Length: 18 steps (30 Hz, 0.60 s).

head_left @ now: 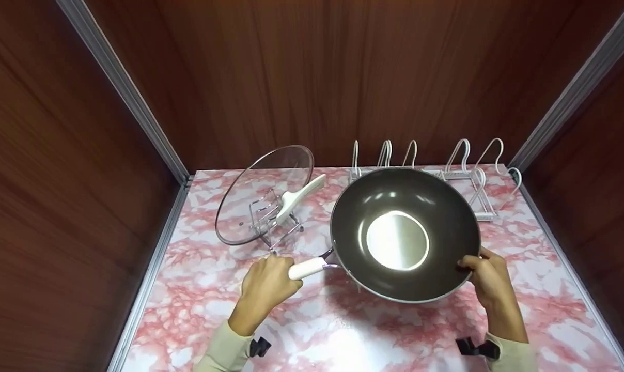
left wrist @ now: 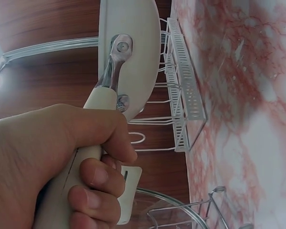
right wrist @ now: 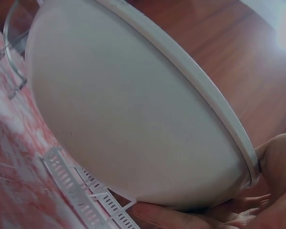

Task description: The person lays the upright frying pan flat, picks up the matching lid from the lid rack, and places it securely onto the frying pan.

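A wok [head_left: 353, 217] with a dark inside and a cream outside [right wrist: 128, 105] is held up above the table, its inside turned up toward the head camera. My left hand [head_left: 270, 281] grips its cream handle [head_left: 308, 268]; in the left wrist view the fingers [left wrist: 97, 176] curl round that handle. At the wok's right rim, my right hand [head_left: 490, 279] holds the edge, thumb over the inside and the other fingers under the cream outer wall, as the right wrist view shows.
A glass lid [head_left: 250, 181] with a cream handle [head_left: 299, 199] stands tilted in a small metal wire rack [head_left: 281, 237] at the left. Behind the wok lies a white rack [head_left: 485, 216] with several upright loops, partly hidden. Wooden panels [head_left: 312, 77] enclose the pink marbled table [head_left: 188, 310].
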{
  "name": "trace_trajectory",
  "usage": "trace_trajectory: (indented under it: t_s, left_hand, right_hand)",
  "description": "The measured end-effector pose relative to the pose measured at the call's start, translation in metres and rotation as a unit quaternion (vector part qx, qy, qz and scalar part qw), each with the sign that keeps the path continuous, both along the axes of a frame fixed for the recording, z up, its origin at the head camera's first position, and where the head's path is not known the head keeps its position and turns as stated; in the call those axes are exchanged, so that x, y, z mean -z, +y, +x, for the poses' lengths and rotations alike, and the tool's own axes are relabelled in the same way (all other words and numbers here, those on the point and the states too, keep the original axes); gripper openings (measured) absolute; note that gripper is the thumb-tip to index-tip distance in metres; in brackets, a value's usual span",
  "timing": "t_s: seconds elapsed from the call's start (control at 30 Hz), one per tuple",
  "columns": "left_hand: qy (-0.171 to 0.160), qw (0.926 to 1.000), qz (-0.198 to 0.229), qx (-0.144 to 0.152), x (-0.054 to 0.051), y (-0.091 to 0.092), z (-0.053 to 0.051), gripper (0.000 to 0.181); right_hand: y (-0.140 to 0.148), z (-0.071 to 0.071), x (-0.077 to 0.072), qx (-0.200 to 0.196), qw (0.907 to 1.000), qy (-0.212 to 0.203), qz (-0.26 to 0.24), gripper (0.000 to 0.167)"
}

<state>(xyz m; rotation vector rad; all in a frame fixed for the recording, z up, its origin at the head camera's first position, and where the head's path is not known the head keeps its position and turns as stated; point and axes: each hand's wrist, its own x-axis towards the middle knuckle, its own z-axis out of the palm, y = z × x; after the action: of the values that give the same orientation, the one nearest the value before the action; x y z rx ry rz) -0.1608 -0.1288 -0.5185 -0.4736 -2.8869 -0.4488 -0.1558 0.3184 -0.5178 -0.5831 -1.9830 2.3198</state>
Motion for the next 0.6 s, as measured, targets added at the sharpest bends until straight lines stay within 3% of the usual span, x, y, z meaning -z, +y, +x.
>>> trace_trajectory:
  t_s: [0.27,0.6]
  left_hand:
    - [0.007,0.9999,-0.007,0.007,0.006,0.0,-0.001,0.026]
    - [-0.006,0.9999,-0.011,0.011,0.012,-0.001,-0.005,0.03]
  right_hand:
    - [0.001,0.005,0.007,-0.006,1.0,0.002,0.002,0.036]
    - [0.0,0.01,0.016,-0.008,0.9997,-0.021,0.004,0.051]
